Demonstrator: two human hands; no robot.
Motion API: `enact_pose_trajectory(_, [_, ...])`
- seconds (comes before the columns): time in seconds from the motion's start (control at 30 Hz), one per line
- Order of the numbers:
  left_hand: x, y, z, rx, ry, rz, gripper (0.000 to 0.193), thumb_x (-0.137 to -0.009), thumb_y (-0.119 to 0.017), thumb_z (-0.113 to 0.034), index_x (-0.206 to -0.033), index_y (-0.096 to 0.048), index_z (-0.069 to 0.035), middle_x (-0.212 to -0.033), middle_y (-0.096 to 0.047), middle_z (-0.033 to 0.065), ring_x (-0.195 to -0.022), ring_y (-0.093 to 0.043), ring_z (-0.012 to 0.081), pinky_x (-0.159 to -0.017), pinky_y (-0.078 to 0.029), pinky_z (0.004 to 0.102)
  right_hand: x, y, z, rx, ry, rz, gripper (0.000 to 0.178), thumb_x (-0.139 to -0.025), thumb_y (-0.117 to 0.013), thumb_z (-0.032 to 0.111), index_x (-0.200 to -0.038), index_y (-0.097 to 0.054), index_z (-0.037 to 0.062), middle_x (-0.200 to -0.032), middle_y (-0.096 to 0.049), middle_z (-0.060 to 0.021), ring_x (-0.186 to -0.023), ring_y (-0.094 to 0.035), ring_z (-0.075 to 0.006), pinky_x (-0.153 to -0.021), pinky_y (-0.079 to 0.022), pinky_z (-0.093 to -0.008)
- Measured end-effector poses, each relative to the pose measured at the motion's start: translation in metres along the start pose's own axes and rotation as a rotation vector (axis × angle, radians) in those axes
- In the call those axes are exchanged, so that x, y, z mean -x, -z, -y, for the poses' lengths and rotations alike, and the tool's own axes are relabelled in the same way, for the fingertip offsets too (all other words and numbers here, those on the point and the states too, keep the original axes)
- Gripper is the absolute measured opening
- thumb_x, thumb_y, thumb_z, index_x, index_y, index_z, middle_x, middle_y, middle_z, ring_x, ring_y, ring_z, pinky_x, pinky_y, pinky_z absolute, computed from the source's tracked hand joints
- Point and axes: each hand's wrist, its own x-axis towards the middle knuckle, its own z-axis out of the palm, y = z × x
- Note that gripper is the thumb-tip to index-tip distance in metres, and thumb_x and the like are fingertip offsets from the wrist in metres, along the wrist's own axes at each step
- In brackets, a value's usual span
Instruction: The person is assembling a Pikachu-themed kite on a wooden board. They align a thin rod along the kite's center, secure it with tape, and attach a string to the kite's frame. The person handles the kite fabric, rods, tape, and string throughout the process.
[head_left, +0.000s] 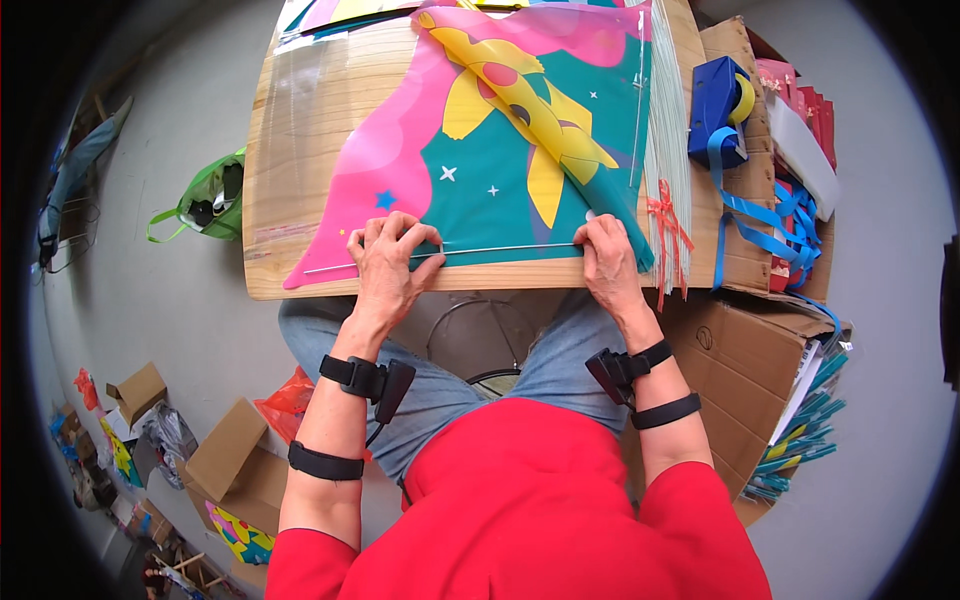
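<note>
A thin printed plastic sheet (487, 217), pink and teal with a yellow cartoon figure, lies on the wooden table. Its right part is rolled or folded over diagonally. Along the sheet's near edge runs a thin white rod (510, 248). My left hand (388, 268) is closed on the rod left of its middle, thumb and forefinger bent toward each other. At the rod's right end my right hand (610, 262) pinches it, beside the folded part of the sheet. The fingertips of my right hand are partly hidden.
Right of the sheet lies a bundle of white rods (672, 130) with red string (668, 218). A blue tape dispenser (712, 105), blue strapping (765, 215) and cardboard boxes (735, 370) stand further right. On the left are a green bag (213, 195) and an open carton (240, 470).
</note>
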Motion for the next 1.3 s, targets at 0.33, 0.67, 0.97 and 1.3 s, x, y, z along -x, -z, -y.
enact_pose_trajectory(0.33, [0.0005,0.0002,0.0009,-0.002,-0.006,0.001,0.022,-0.077,-0.081,-0.02,-0.097,-0.07,-0.02,-0.105,-0.057,-0.0017,-0.11,-0.051,0.0226,-0.101,-0.026,0.0497,0.0006,-0.0008,-0.0008,0.004,0.022,-0.008,0.014,-0.081,-0.055,-0.012,-0.085,-0.056,0.0007,-0.088,-0.053,-0.0137,-0.088,-0.056,-0.0339,-0.081,-0.046,-0.0413])
enact_pose_trajectory(0.67, [0.0006,0.0006,0.0006,0.015,0.001,0.002,0.022,-0.078,-0.081,-0.022,-0.098,-0.07,-0.02,-0.105,-0.057,-0.0017,-0.111,-0.05,0.0225,-0.103,-0.025,0.0499,0.0001,-0.0023,0.0036,-0.003,-0.007,-0.025,0.014,-0.082,-0.053,-0.011,-0.089,-0.057,0.0007,-0.089,-0.054,-0.0159,-0.088,-0.054,-0.0363,-0.079,-0.045,-0.0437])
enact_pose_trajectory(0.97, [0.0013,0.0007,0.002,0.023,0.009,0.024,0.024,-0.078,-0.081,-0.023,-0.099,-0.069,-0.021,-0.106,-0.056,-0.0015,-0.113,-0.049,0.0229,-0.107,-0.023,0.0531,-0.0007,0.0009,0.0035,-0.001,0.001,0.005,0.012,-0.083,-0.054,-0.01,-0.086,-0.057,0.0015,-0.09,-0.054,-0.0145,-0.087,-0.054,-0.0355,-0.079,-0.046,-0.0431])
enact_pose_trajectory(1.3, [0.0012,0.0006,0.0022,0.027,0.001,0.027,0.025,-0.078,-0.081,-0.023,-0.1,-0.069,-0.02,-0.107,-0.056,-0.0015,-0.113,-0.049,0.0228,-0.106,-0.023,0.0524,-0.0005,0.001,0.0023,-0.006,0.006,0.003,0.013,-0.083,-0.053,-0.011,-0.085,-0.057,0.0015,-0.089,-0.054,-0.0146,-0.087,-0.054,-0.0357,-0.079,-0.046,-0.0431])
